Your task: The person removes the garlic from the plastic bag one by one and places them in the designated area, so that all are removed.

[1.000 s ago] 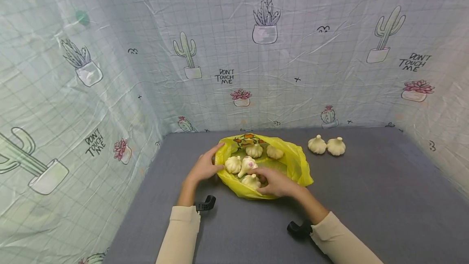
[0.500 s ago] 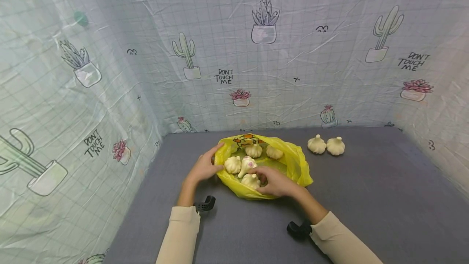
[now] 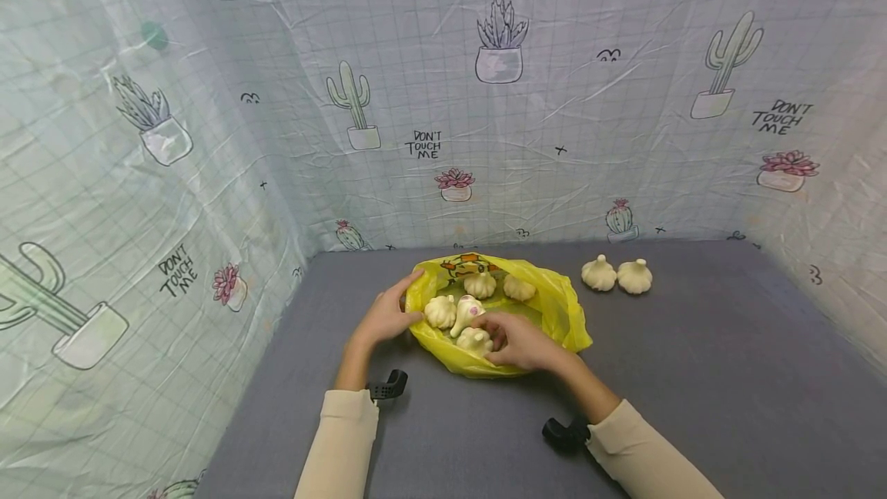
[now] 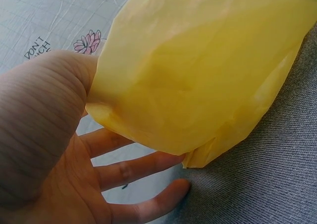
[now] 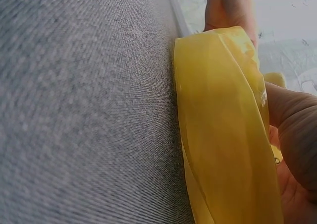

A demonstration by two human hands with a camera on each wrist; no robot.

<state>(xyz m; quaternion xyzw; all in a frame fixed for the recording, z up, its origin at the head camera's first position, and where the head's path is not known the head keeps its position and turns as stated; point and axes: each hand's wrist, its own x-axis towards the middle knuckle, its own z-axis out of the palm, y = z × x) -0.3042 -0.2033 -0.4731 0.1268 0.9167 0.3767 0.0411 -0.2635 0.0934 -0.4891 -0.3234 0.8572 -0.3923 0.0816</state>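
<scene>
A yellow plastic bag [image 3: 450, 359] lies with its mouth spread on the grey table, an orange and black print at its far rim. Several garlic bulbs are inside, among them a purple-marked one [image 3: 467, 314] tipped over beside a pale one [image 3: 440, 312]. At the bag's left side, my left hand [image 3: 386, 317] holds the rim; the left wrist view shows its lower fingers [image 4: 133, 169] spread against the outside, the thumb tip hidden by plastic. My right hand [image 3: 523, 341] reaches in over the near rim, thumb and fingers around the front garlic bulb [image 3: 474, 342]. In the right wrist view the bag wall hides its fingertips.
Two garlic bulbs [image 3: 617, 276] sit side by side outside the bag at the back right of the table [image 3: 693, 376]. A cactus-printed curtain [image 3: 443, 98] encloses the table's back and sides. Black camera mounts [image 3: 564, 433] project from both wrists.
Both hands and the bag stay almost where they were. The fingers of my right hand have shifted very slightly over the front garlic bulb.
</scene>
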